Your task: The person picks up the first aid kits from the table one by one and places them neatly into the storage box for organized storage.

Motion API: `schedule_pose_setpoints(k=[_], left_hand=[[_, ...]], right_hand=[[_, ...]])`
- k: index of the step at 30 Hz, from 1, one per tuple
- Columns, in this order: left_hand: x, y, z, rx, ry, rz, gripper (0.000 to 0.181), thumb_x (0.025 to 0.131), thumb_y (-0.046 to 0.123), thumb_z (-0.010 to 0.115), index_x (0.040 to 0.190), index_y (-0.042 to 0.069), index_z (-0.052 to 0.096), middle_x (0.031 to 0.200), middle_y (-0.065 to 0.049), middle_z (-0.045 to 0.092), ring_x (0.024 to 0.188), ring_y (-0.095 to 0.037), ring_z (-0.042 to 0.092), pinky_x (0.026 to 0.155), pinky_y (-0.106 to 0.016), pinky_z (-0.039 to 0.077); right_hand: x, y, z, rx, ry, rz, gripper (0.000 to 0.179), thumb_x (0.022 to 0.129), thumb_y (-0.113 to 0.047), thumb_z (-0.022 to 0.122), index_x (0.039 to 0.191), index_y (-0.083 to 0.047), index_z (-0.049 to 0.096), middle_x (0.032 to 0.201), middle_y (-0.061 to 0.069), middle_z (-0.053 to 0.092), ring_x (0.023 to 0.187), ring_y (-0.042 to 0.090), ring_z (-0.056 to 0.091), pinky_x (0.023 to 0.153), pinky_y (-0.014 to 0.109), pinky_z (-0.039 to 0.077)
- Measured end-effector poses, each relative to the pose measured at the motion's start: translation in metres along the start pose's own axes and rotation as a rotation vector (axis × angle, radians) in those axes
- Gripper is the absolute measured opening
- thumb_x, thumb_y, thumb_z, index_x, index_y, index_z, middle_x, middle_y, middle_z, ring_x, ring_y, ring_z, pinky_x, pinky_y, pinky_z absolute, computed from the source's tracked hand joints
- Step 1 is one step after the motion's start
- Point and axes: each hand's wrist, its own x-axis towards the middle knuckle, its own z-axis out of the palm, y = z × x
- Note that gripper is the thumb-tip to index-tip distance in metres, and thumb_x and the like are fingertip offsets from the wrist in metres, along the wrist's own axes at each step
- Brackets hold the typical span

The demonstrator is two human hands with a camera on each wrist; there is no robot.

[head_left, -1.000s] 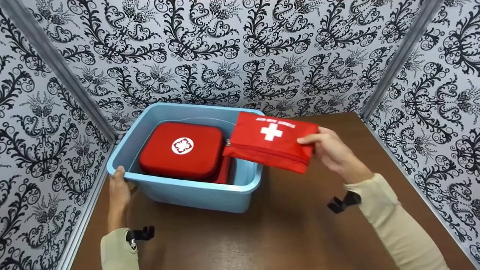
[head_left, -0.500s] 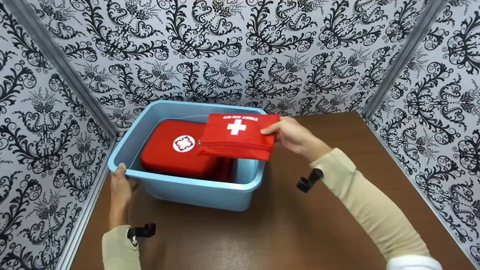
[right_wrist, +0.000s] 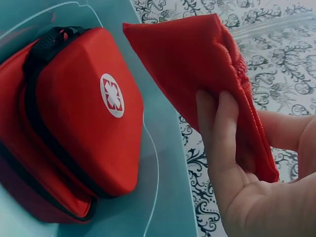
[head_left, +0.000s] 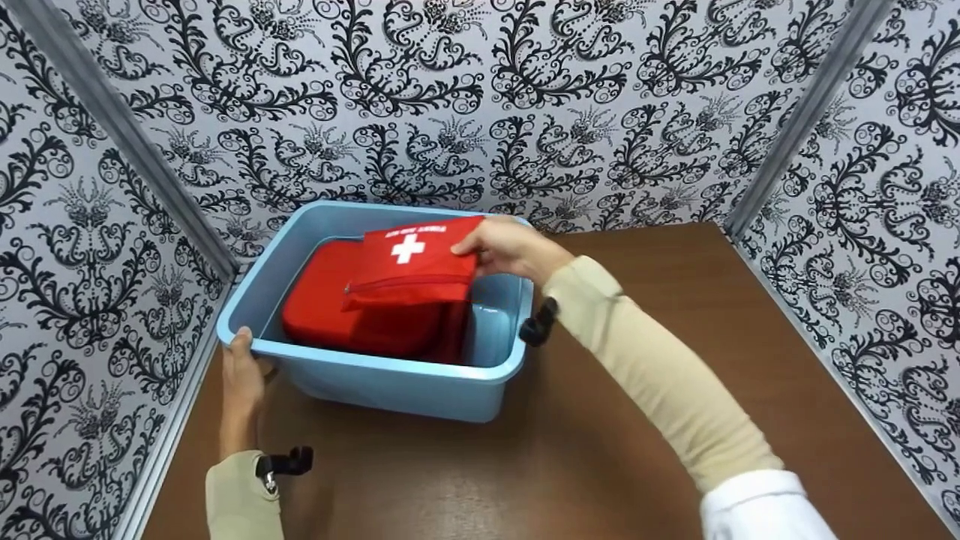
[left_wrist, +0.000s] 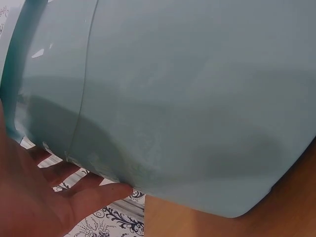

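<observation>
A flat red first aid pouch [head_left: 411,264] with a white cross is pinched at its right end by my right hand [head_left: 504,246]. In the head view it covers part of a rounded red hard case [head_left: 330,300] inside the light blue plastic bin [head_left: 375,364]. The right wrist view shows the pouch [right_wrist: 187,59] apart from the case [right_wrist: 94,113], which bears a round white emblem and lies on another red case [right_wrist: 49,197]. My left hand [head_left: 244,375] grips the bin's near left corner, its fingers along the outer wall [left_wrist: 173,98] in the left wrist view.
The bin stands on a brown wooden table [head_left: 637,420], towards its back left. Patterned wall panels [head_left: 480,112] close off the back and both sides. Inside the bin, some floor [head_left: 491,322] shows to the right of the cases.
My right hand has carried the pouch leftward, from the bin's right edge to over the red case, hiding its emblem in the head view. The left hand stays on the bin's corner.
</observation>
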Motion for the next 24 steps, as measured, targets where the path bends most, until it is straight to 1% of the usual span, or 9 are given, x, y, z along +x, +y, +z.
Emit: schedule_pose_setpoints(k=[4, 7, 11, 13, 15, 18, 20, 22, 24], left_hand=[[0.001, 0.000, 0.000, -0.006, -0.005, -0.007, 0.066, 0.105, 0.042, 0.020, 0.161, 0.009, 0.009, 0.163, -0.025, 0.019, 0.148, -0.037, 0.020, 0.125, -0.054, 0.017], [0.002, 0.000, 0.000, -0.038, -0.016, -0.015, 0.065, 0.105, 0.041, 0.020, 0.161, 0.010, 0.008, 0.164, -0.025, 0.017, 0.147, -0.038, 0.020, 0.124, -0.056, 0.018], [0.002, -0.002, 0.001, -0.042, -0.014, -0.032, 0.065, 0.104, 0.041, 0.021, 0.160, 0.010, 0.010, 0.162, -0.026, 0.020, 0.144, -0.039, 0.026, 0.120, -0.055, 0.025], [0.001, -0.003, 0.001, -0.046, -0.019, -0.037, 0.065, 0.104, 0.042, 0.021, 0.160, 0.010, 0.011, 0.161, -0.025, 0.021, 0.141, -0.036, 0.029, 0.115, -0.054, 0.029], [0.001, -0.003, 0.001, -0.037, -0.015, -0.032, 0.064, 0.104, 0.043, 0.021, 0.160, 0.011, 0.013, 0.160, -0.024, 0.024, 0.136, -0.031, 0.033, 0.111, -0.054, 0.032], [0.001, -0.002, 0.000, -0.044, -0.016, -0.032, 0.064, 0.104, 0.044, 0.022, 0.160, 0.013, 0.014, 0.158, -0.022, 0.027, 0.127, -0.021, 0.038, 0.106, -0.047, 0.037], [0.002, -0.002, 0.000, -0.040, -0.013, -0.028, 0.064, 0.104, 0.044, 0.022, 0.160, 0.014, 0.014, 0.157, -0.023, 0.029, 0.124, -0.019, 0.040, 0.103, -0.043, 0.038], [0.002, -0.003, -0.001, -0.040, -0.012, -0.028, 0.064, 0.104, 0.044, 0.022, 0.161, 0.015, 0.013, 0.157, -0.023, 0.029, 0.126, -0.019, 0.040, 0.104, -0.041, 0.037], [0.003, -0.003, -0.001, -0.040, -0.014, -0.029, 0.064, 0.104, 0.044, 0.021, 0.161, 0.016, 0.012, 0.158, -0.023, 0.028, 0.130, -0.023, 0.038, 0.108, -0.044, 0.035]], right_hand=[[0.014, -0.001, 0.016, -0.011, -0.007, 0.022, 0.041, 0.091, 0.003, 0.062, 0.132, 0.004, 0.055, 0.103, 0.015, 0.070, 0.076, 0.020, 0.068, 0.069, 0.030, 0.061], [0.022, 0.000, 0.025, -0.015, -0.004, 0.048, 0.041, 0.091, 0.003, 0.064, 0.132, 0.005, 0.055, 0.110, 0.018, 0.071, 0.076, 0.021, 0.070, 0.071, 0.031, 0.062], [0.031, 0.004, 0.035, -0.024, -0.006, 0.074, 0.042, 0.091, 0.002, 0.064, 0.132, 0.004, 0.054, 0.121, 0.020, 0.069, 0.081, 0.022, 0.070, 0.074, 0.032, 0.062], [0.036, 0.006, 0.040, -0.036, -0.013, 0.085, 0.041, 0.092, 0.002, 0.064, 0.132, 0.004, 0.054, 0.122, 0.020, 0.068, 0.082, 0.022, 0.070, 0.074, 0.032, 0.062], [0.041, 0.008, 0.044, -0.047, -0.021, 0.100, 0.040, 0.092, 0.002, 0.064, 0.131, 0.003, 0.055, 0.120, 0.019, 0.069, 0.082, 0.022, 0.069, 0.073, 0.032, 0.062], [0.046, 0.011, 0.049, -0.077, -0.020, 0.121, 0.036, 0.092, 0.001, 0.065, 0.127, 0.003, 0.057, 0.111, 0.016, 0.070, 0.080, 0.021, 0.069, 0.069, 0.030, 0.062], [0.048, 0.013, 0.052, -0.118, -0.008, 0.130, 0.034, 0.092, -0.001, 0.067, 0.124, 0.004, 0.058, 0.105, 0.015, 0.070, 0.079, 0.022, 0.070, 0.066, 0.029, 0.061], [0.050, 0.016, 0.054, -0.169, 0.003, 0.140, 0.037, 0.092, -0.003, 0.068, 0.125, 0.005, 0.054, 0.107, 0.016, 0.069, 0.085, 0.025, 0.072, 0.063, 0.028, 0.061], [0.052, 0.018, 0.055, -0.221, 0.011, 0.150, 0.043, 0.091, -0.004, 0.069, 0.128, 0.005, 0.048, 0.115, 0.017, 0.065, 0.098, 0.030, 0.072, 0.061, 0.027, 0.061]])
